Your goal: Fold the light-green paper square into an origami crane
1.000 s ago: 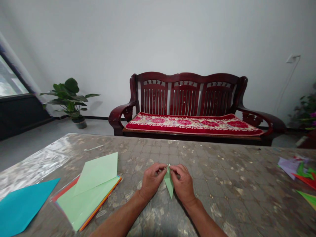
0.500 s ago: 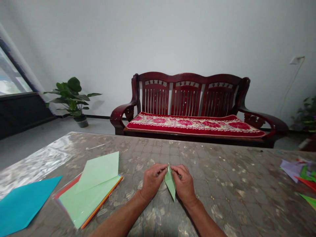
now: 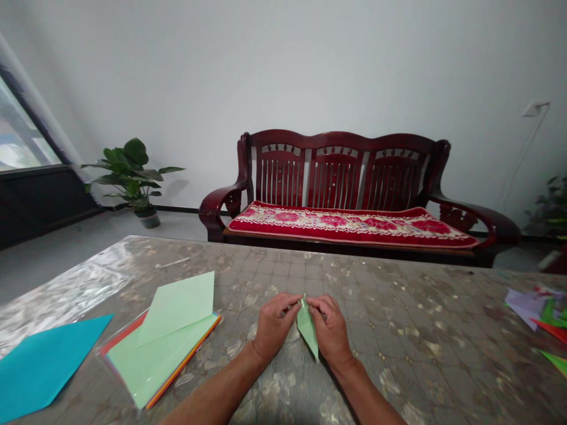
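Observation:
A small folded piece of light green paper (image 3: 309, 332) stands between my hands, its narrow end pointing down toward me. My left hand (image 3: 275, 323) pinches its far tip from the left side. From the right, my right hand (image 3: 330, 327) pinches the same tip, thumb and fingers closed on it. The two sets of fingertips nearly meet there, and they partly cover the upper end of the paper. Both wrists are low over the patterned tabletop (image 3: 390, 330).
Left of my arms lies a stack of coloured paper (image 3: 159, 360) with a loose light green sheet (image 3: 181, 304) on top. A blue sheet (image 3: 48, 366) is further left. Folded coloured paper pieces (image 3: 527, 307) lie at the right edge. A wooden bench (image 3: 336, 171) stands beyond the table.
Both hands keep their pinch in nearly the same place. The lower end of the folded green paper has swung slightly to the right.

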Action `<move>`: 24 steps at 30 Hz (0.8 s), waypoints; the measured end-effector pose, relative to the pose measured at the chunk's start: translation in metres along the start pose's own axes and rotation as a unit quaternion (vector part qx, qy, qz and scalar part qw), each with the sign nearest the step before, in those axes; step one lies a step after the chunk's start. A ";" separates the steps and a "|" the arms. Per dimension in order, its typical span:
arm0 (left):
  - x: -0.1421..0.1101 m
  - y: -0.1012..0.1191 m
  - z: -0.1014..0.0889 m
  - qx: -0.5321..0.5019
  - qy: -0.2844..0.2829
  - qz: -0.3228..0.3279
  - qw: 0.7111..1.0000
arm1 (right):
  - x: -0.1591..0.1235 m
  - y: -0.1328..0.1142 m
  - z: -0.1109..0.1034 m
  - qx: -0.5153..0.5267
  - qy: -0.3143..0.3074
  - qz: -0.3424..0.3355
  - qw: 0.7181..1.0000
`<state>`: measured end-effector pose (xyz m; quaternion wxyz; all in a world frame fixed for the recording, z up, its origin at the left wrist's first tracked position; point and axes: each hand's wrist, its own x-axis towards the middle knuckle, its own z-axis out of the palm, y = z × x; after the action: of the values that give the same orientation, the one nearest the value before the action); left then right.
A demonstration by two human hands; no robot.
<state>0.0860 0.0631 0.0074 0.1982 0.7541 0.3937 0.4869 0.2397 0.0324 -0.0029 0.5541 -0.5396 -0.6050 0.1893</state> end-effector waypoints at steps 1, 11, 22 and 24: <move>0.000 0.000 0.000 0.001 -0.001 0.000 1.000 | 0.000 0.000 0.000 0.000 0.000 -0.001 1.000; -0.001 -0.001 0.002 0.011 -0.009 0.011 1.000 | 0.000 0.005 0.001 -0.011 0.004 0.000 1.000; 0.000 0.005 0.001 0.020 -0.020 -0.010 1.000 | 0.000 0.002 0.000 -0.023 -0.002 0.004 1.000; 0.001 0.006 0.001 0.018 -0.025 -0.019 0.999 | 0.000 0.002 0.000 -0.023 -0.002 0.002 1.000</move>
<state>0.0896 0.0602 0.0111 0.2036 0.7620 0.4116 0.4565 0.2407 0.0331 -0.0051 0.5397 -0.5530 -0.6093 0.1778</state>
